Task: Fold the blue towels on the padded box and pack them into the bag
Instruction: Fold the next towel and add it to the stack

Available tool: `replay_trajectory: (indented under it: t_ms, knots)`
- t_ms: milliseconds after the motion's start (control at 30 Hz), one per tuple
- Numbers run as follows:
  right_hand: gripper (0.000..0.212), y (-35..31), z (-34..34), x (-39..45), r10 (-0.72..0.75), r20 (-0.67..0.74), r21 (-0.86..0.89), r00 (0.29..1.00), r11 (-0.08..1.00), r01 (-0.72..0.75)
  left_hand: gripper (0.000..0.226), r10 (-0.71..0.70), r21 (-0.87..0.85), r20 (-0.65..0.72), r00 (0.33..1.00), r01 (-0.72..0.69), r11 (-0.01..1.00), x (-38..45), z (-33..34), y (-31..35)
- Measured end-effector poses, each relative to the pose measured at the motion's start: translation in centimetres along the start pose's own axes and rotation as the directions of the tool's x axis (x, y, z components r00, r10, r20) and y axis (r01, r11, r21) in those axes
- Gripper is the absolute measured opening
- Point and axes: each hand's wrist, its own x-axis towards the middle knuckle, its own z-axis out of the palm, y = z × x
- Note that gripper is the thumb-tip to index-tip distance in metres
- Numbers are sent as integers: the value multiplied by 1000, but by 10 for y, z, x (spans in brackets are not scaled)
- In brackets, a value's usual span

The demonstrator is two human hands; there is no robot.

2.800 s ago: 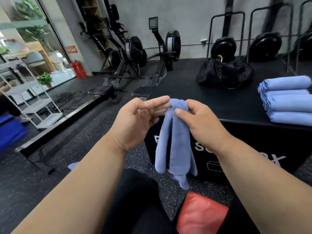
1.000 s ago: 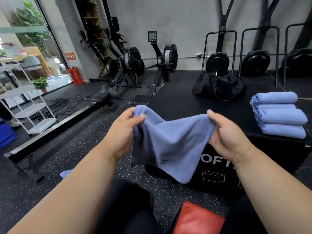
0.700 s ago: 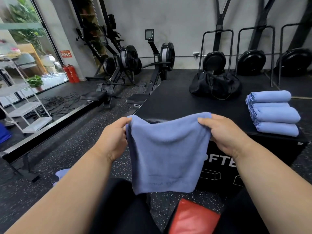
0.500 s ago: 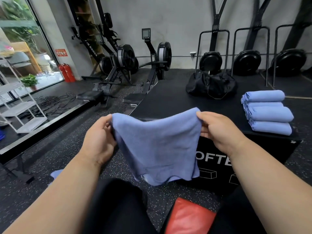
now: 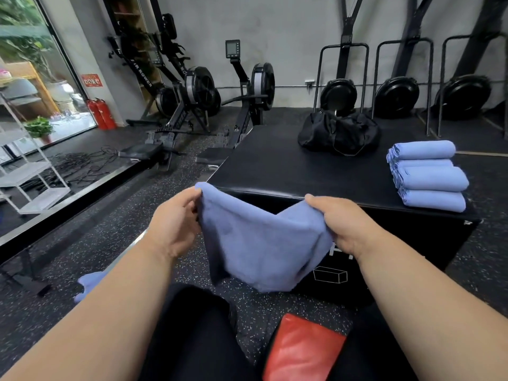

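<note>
- The left hand [image 5: 171, 222] and right hand [image 5: 339, 224] each pinch one top corner of the blue towel [image 5: 261, 243].
- Its top edge runs between them; the cloth hangs below.
- The padded box [image 5: 302, 171] lies just beyond both hands.

Two rowing machines [image 5: 192, 105] stood against the grey wall, with two red fire extinguishers [image 5: 101, 113] to their left, beside the window. A white shelf rack [image 5: 30, 171] stood further left of the rowers, black cables [image 5: 79, 163] lay between, and a red pad [image 5: 301, 350] lay nearest the camera.
</note>
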Motion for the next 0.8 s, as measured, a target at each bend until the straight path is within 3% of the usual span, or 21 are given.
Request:
replay_trajectory:
  t_ms: [100, 167, 233, 367, 467, 600, 667, 800]
  knots:
    - [25, -7, -2, -3, -125, 47, -17, 991, 992, 126, 43, -67, 56, 47, 997, 64, 996, -7, -8, -3]
    - [35, -11, -1, -7, -175, 114, -72, 978, 980, 183, 36, -166, 159, 35, 985, 159, 974, -13, -9, -13]
    - [50, -12, -1, -10, -190, 135, -147, 973, 967, 209, 31, -165, 186, 33, 986, 156, 970, -18, -7, -19]
    - [62, -11, -7, -10, -237, -35, -188, 971, 956, 226, 44, -43, 85, -79, 996, 50, 995, -9, -9, -15]
    - [64, -8, -12, -10, -280, -182, -218, 943, 946, 239, 27, -13, 112, -183, 983, 34, 993, -5, -7, -11]
    - [69, 2, -14, -7, -283, -210, -189, 936, 951, 245, 13, -19, 169, -241, 970, 61, 984, -1, 0, -13]
    - [65, 7, -15, -6, -274, -198, -146, 941, 958, 247, 17, 14, 164, -211, 977, 21, 986, -1, 1, -11]
    - [32, 9, -24, -3, -314, -179, -79, 932, 949, 304, 40, 112, 230, -52, 992, -97, 968, -5, 2, -4]
